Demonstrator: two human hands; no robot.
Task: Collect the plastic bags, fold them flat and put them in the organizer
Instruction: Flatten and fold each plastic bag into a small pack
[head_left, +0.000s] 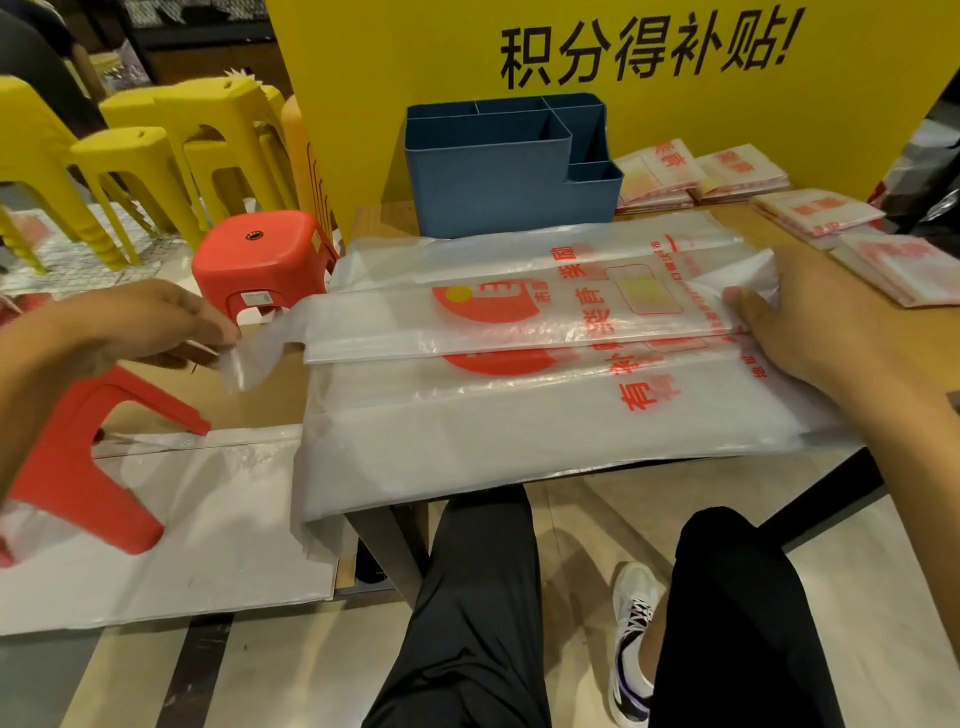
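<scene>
Left fingers (221, 340): curled, pinching the handle end of the top plastic bag (519, 317) just past the tabletop's left edge.
Left hand (150, 322): held above the red stool, clear of the tabletop.
Right fingers (740, 306): curled round the bottom edge of the same bag, thumb on top of the film.
Right hand (810, 317): rests at the right end of the bag, forearm crossing the near right corner of the tabletop.
Top plastic bag: translucent with red print, folded lengthwise into a narrow strip, stretched left to right between the two hands.
Bag pile (519, 426): unfolded bags lying flat under the strip, overhanging the near edge of the tabletop.
Folded bags (821, 213): several flat square packets, in stacks on the right far part of the tabletop, beside the organizer.
Organizer (509, 176): blue, several open compartments, upright at the far edge, touching the yellow sign; contents cannot be seen.
Tabletop (384, 218): wooden, carries the organizer and all bags.
Yellow sign (623, 78): black characters, stands behind the organizer.
Red stool (265, 260): left of the tabletop.
Yellow stools (156, 156): grouped further left.
</scene>
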